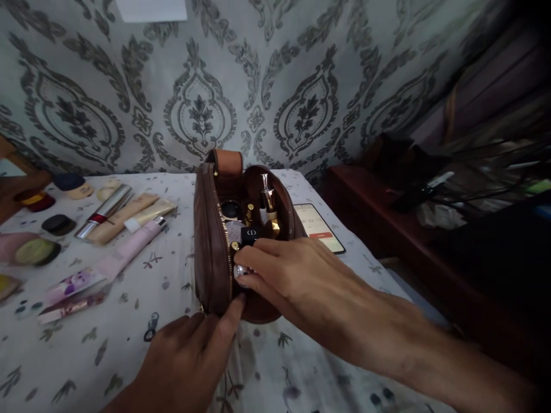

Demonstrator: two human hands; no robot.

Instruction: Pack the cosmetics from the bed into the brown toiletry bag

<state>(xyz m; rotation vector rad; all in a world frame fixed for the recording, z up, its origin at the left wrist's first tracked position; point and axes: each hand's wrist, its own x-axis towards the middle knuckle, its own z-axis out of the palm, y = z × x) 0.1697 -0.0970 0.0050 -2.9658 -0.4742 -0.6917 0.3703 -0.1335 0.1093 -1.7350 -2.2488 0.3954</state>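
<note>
A brown leather makeup bag (210, 252) stands unzipped on the patterned cloth, its brown handle (229, 162) at the back. Inside are a black item with a round emblem (252, 234), gold-topped tubes (250, 213) and a silver-and-gold bottle (267, 195). My right hand (288, 269) reaches into the bag's near part, thumb and fingers closed on a small shiny silver item (241, 271); its lower part is hidden. My left hand (193, 350) grips the bag's near edge, one finger stretched along the rim and the others curled.
Several cosmetic tubes (129, 246) and a silver cylinder (103, 212) lie left, near a black round lid (58, 224) and jars (35, 200). A phone (318, 226) lies right of the bag. Beyond the table's right edge is a dark red ledge (365, 201) with clutter.
</note>
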